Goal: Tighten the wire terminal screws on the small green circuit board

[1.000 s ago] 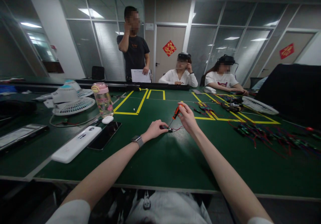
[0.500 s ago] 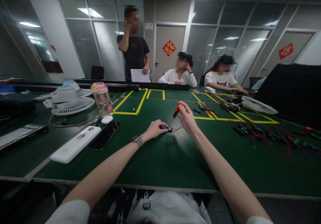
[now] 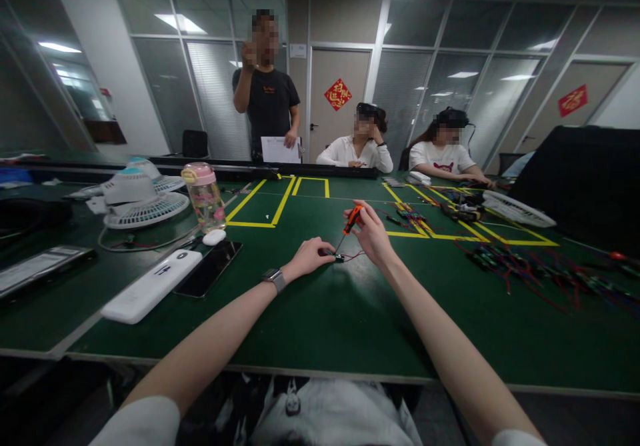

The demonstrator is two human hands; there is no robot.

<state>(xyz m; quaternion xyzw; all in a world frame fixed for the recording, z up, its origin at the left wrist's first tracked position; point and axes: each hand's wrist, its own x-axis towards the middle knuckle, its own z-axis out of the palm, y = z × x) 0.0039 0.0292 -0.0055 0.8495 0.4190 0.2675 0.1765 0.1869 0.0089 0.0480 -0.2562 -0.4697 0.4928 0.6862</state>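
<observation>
In the middle of the green table a small circuit board (image 3: 339, 257) with thin red wires lies under my hands. My left hand (image 3: 311, 257) pinches its left end between thumb and fingers, which cover part of it. My right hand (image 3: 371, 234) is closed on an orange and black screwdriver (image 3: 353, 221). The screwdriver leans, handle up to the right, and its thin shaft runs down to the board. Whether the tip sits in a screw is too small to tell.
Left of my arms lie a white power bank (image 3: 153, 286), a black phone (image 3: 210, 269), a pink-lidded bottle (image 3: 204, 196) and a white fan (image 3: 145, 209). Wired boards (image 3: 530, 269) are heaped at right, near yellow tape (image 3: 460, 238). Several people are across the table.
My right hand's fingers have shifted around the screwdriver handle, which shows more of its orange side. My left hand and the board stay put. The standing person's raised hand has moved.
</observation>
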